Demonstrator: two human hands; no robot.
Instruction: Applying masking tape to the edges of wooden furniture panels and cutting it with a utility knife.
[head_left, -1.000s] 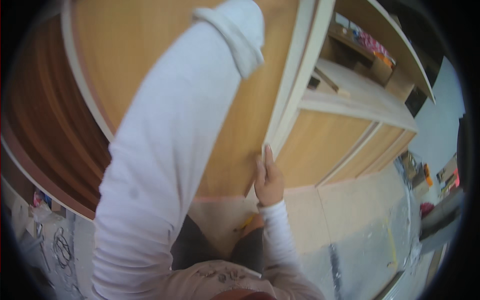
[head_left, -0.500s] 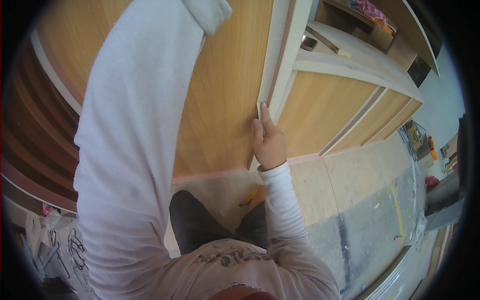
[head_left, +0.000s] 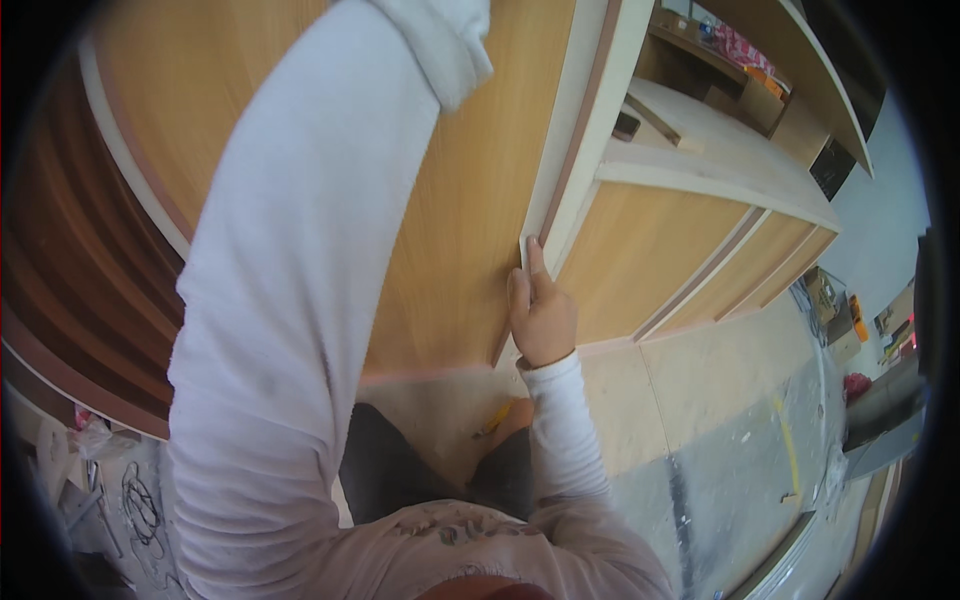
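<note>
My right hand (head_left: 543, 318) is at the upright edge of a wood-grain panel (head_left: 470, 210). Its index finger lies along a white edge strip (head_left: 572, 100), and the thumb presses from the panel side, so the strip's lower part sits in the grip. My left arm (head_left: 300, 230), in a white sleeve, reaches up across the panel; the cuff is near the top of the picture and the left hand is hidden. On the floor by my foot lies a yellow-handled tool (head_left: 493, 420), its kind unclear.
Right of the panel stands a low wood-faced cabinet (head_left: 665, 255) with a phone (head_left: 626, 126) and a short wood strip (head_left: 655, 120) on top. Dark brown curved slats (head_left: 80, 260) are at left. Cables (head_left: 140, 510) lie on the lower-left floor; a yellow strip (head_left: 787, 445) lies at right.
The view has shifted, so the panel, my arms and the cabinet appear slightly lower. My right hand keeps its grip on the edge strip; the left hand remains out of sight.
</note>
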